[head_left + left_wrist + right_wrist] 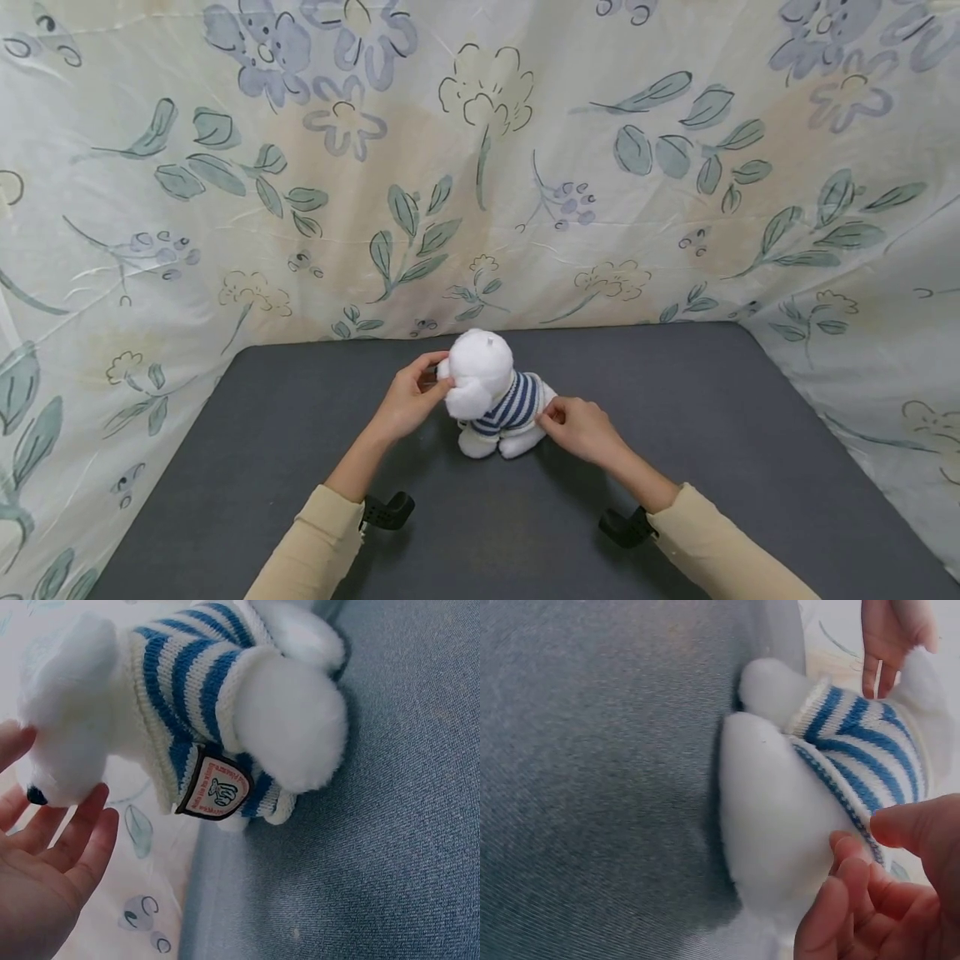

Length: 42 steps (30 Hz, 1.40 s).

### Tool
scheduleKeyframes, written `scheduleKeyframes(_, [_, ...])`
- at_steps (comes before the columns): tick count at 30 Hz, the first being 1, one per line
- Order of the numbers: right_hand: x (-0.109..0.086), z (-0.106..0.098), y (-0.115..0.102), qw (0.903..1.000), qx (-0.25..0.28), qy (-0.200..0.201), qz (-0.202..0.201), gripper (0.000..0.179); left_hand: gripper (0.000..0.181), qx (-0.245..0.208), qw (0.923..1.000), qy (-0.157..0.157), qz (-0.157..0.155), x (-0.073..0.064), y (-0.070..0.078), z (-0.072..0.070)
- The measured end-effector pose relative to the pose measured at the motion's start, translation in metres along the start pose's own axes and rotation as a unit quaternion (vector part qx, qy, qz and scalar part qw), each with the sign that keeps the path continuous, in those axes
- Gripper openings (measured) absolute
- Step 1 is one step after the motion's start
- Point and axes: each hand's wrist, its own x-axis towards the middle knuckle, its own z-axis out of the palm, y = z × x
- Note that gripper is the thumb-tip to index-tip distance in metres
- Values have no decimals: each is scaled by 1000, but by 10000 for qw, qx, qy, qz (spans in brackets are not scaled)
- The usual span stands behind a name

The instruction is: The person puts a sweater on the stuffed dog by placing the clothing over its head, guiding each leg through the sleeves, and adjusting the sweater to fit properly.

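Observation:
A white plush dog [480,367] in a blue-and-white striped knitted sweater [517,404] sits on the dark grey table, its head turned to the left. My left hand [408,396] holds its muzzle, thumb on one side and fingers on the other, close to the black nose [36,796]. At the dog's rear, my right hand [581,425] pinches the sweater's back hem between thumb and fingers. On the chest of the sweater a badge [219,791] with a small picture shows in the left wrist view.
The grey table [487,525] reaches back to a hanging cloth [570,167] printed with flowers and leaves, which also runs along both sides. Each wrist wears a black strapped device, the left one [388,510] and the right one [626,528] just above the tabletop.

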Motion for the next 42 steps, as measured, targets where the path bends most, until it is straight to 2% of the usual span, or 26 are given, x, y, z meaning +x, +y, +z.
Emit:
scheduleKeyframes(4, [0, -4, -5, 9995, 16, 305, 28, 16, 42, 52, 9999, -35, 86, 3, -9, -3])
scheduleKeyframes(8, [-1, -5, -13, 9977, 360, 575, -73, 11, 41, -10, 9999, -98, 139, 4, -8, -7])
scheduleKeyframes(10, [-3, -4, -18, 9955, 619, 686, -216, 12, 37, -9, 9999, 11, 154, 6, -7, -9])
scheduleKeyframes(13, [-6, 0, -26, 9907, 912, 857, -543, 20, 30, -51, 9993, 342, 116, 11, -7, -7])
scheduleKeyframes(17, [-10, 9, -36, 9854, 1171, 865, -887, 30, 30, -322, 9972, 650, -164, 16, -7, -2])
scheduleKeyframes(21, [-14, 18, -43, 9834, 1340, 714, -994, 41, 35, -592, 9955, 523, -525, 21, -8, 3])
scheduleKeyframes(25, [-15, 23, -50, 9804, 1539, 642, -1052, 47, 38, -981, 9927, 215, -672, 22, -7, 8])
scheduleKeyframes(29, [-16, 27, -53, 9768, 1729, 629, -1099, 50, 40, -1375, 9879, 43, -715, 21, -5, 12])
scheduleKeyframes(34, [-19, 29, -54, 9731, 1873, 717, -1134, 51, 38, -1668, 9829, 55, -776, 17, -3, 14])
scheduleKeyframes(39, [-23, 27, -57, 9711, 1910, 880, -1129, 54, 37, -1803, 9817, 46, -615, 10, 5, 12])
scheduleKeyframes(42, [-23, 25, -58, 9686, 1825, 1097, -1286, 55, 37, -1926, 9796, 16, -575, 6, 10, 10])
